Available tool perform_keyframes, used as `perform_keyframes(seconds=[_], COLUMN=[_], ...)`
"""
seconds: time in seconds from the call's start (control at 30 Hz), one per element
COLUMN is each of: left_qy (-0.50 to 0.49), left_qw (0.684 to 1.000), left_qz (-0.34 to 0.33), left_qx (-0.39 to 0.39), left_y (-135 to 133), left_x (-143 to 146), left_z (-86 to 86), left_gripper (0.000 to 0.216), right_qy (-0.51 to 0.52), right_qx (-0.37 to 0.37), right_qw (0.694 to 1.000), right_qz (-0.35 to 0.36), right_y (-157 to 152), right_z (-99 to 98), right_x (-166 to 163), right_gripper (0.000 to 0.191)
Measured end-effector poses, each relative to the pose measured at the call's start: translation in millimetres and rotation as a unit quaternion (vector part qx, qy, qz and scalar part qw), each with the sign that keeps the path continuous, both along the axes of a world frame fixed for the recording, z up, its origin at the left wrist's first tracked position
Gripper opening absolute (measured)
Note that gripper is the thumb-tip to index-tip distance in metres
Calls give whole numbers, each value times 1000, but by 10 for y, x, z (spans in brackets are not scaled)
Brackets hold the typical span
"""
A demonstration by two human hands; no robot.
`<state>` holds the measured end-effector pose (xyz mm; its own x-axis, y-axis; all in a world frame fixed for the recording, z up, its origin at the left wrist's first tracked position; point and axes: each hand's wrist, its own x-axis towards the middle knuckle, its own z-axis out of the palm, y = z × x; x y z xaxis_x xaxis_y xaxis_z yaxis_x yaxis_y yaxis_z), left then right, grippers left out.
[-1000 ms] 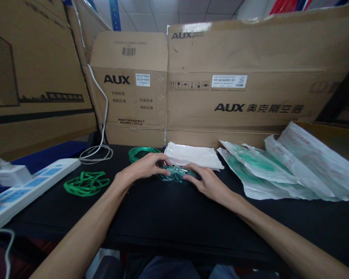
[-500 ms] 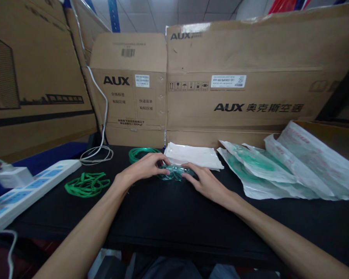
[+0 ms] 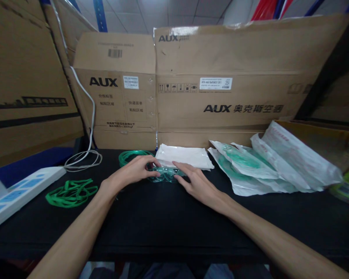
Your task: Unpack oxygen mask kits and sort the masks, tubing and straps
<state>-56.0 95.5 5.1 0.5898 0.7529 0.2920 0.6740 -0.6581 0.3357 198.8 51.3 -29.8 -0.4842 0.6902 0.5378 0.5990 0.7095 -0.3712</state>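
Note:
A clear green plastic mask [image 3: 164, 174] lies on the black table [image 3: 163, 221] near its far edge. My left hand [image 3: 130, 172] rests on the mask's left end with fingers curled over it. My right hand [image 3: 193, 182] presses on its right end with fingers laid flat and close together. Behind the left hand lies a coil of green tubing [image 3: 130, 155]. A flat white packet [image 3: 183, 157] lies just beyond the mask.
Sealed bags holding green masks [image 3: 258, 166] are piled at the right. Green elastic bands [image 3: 69, 192] lie at the left, beside a white power strip [image 3: 14, 195] and a white cable [image 3: 84, 159]. Cardboard boxes [image 3: 221, 89] wall the table's back and left.
The view has shifted right and slightly down. Both hands stay on the mask, their fingers pressing it a little flatter.

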Motion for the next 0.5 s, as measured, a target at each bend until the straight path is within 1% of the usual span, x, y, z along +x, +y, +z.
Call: perform_keyframes(seconds=[0.07,0.13,0.2,0.27,0.33,0.37,0.43,0.5], left_qy=[4,7,10,10,0,-8,-27,-50], left_qw=[1000,1000,999,998,996,995,992,991], left_qz=[-2,-2,-2,0,5,7,4,-6], left_qx=[14,28,39,56,84,99,121,128], left_y=[18,28,23,1,-36,-58,-105,-151], left_x=[4,7,9,19,46,66,120,189], left_z=[-7,-12,-9,6,33,49,82,111], left_gripper=[38,36,36,37,38,37,34,31], right_qy=[-1,-6,-19,-38,-54,-70,-137,-197], right_qx=[25,73,138,198,242,254,253,243], right_qw=[1000,997,990,978,960,949,921,897], right_qz=[-7,-11,-22,-50,-126,-175,-263,-312], right_y=[-44,-115,-208,-305,-381,-405,-418,-382], right_z=[61,146,236,308,340,336,291,204], right_x=[7,69,217,458,770,937,1260,1532], right_gripper=[45,37,30,28,29,34,50,63])
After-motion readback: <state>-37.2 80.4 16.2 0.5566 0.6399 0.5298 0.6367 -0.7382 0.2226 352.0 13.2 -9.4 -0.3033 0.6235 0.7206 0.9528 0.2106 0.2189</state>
